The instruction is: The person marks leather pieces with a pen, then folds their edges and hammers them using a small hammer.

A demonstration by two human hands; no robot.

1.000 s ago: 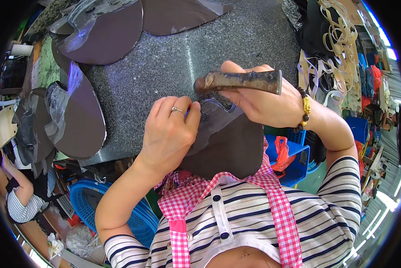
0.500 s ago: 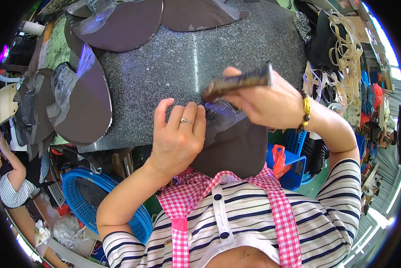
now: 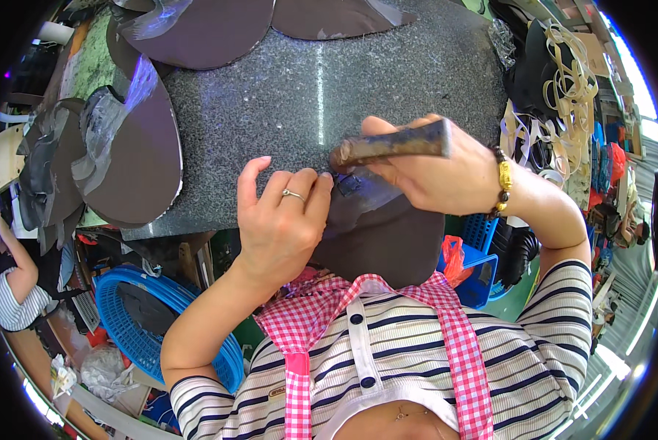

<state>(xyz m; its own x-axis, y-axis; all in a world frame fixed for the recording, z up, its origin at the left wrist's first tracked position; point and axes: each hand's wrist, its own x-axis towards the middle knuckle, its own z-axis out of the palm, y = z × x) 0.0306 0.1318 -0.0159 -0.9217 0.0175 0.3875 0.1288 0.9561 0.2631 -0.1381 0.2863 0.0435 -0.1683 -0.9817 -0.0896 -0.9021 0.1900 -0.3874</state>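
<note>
A dark brown rounded sheet piece [image 3: 384,249] hangs over the near edge of the grey stone slab, with a cloudy, clear film [image 3: 380,192] on its upper part. My right hand [image 3: 453,169] is closed around what looks like a hammer [image 3: 395,145]. Its long, worn head points left, its rounded end low over the piece's far edge, and the handle is mostly hidden. My left hand [image 3: 285,216] has bent fingers drawn together at the piece's left edge, one finger raised. The thumb is hidden. A small dark bit [image 3: 349,183] shows between the hands.
More brown rounded pieces [image 3: 142,158] with film on them lie at the slab's left and far edges. Pale strips [image 3: 563,81] hang in loops at the right. Blue baskets [image 3: 134,334] stand below the slab. Another person's arm [image 3: 19,253] is far left.
The hammer's head has shifted slightly and its blurred far end now looks sharper. My left hand sits a little further left, still by the piece's edge. The whole view has shifted slightly.
</note>
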